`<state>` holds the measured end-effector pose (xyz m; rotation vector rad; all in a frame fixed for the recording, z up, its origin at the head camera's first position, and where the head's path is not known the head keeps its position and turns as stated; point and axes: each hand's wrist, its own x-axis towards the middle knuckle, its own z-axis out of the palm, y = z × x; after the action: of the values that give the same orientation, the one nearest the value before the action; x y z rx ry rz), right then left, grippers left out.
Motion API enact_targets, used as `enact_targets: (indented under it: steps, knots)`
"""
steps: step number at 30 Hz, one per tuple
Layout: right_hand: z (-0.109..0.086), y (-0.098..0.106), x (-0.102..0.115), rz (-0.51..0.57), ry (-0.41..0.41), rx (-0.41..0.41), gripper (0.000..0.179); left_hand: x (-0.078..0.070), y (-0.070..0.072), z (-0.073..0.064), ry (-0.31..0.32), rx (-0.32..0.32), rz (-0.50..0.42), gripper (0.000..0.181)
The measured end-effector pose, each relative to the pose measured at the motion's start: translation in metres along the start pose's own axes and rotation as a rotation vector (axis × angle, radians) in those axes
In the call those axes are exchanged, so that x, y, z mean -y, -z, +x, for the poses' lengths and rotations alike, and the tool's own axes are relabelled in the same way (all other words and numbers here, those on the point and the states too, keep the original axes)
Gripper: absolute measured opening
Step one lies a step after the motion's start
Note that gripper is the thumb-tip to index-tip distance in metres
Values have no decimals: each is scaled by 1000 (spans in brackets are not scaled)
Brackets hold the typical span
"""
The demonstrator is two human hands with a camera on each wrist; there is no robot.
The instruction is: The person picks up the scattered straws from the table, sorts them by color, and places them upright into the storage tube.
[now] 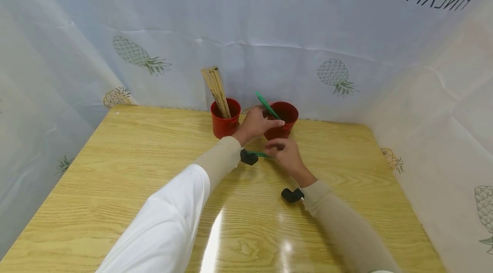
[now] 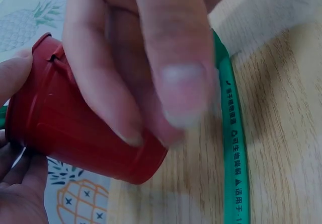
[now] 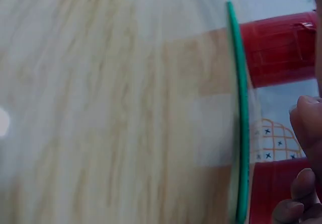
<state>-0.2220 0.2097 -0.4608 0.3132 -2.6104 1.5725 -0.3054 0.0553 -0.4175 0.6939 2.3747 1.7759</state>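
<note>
My left hand (image 1: 256,123) holds the right-hand red bucket (image 1: 275,133) at its rim, thumb over the front edge and fingers on the left side. A green wrapped straw (image 1: 264,102) stands tilted in that bucket, passing between thumb and fingers. In front of it, my right hand (image 1: 286,155) hovers with bent fingers and nothing pinched between them. Close under those fingers a second green wrapped straw (image 1: 259,154) lies across the wood; in the left wrist view this straw (image 2: 235,148) shows black print, and its upper end is hidden behind the right hand.
Another red bucket (image 1: 224,129) stands to the left, with several tan paper-wrapped sticks (image 1: 217,89) upright in it. Behind both buckets hangs a pale pineapple-print curtain (image 1: 246,16), right at the back edge of the wooden table (image 1: 154,161). A black wrist camera sits on each wrist.
</note>
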Motion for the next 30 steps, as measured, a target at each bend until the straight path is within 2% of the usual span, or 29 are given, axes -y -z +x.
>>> enact_targets:
  steps: [9, 20, 30]
  knots:
    - [6, -15, 2, -42, 44, 22, 8, -1, 1, 1, -16, 0, 87, 66]
    - [12, -28, 1, -164, 41, 68, 8, -3, 1, -1, 2, 12, 73, 65]
    - [13, -30, -2, -281, 85, 143, 18, -3, 1, -1, -1, 17, 62, 63]
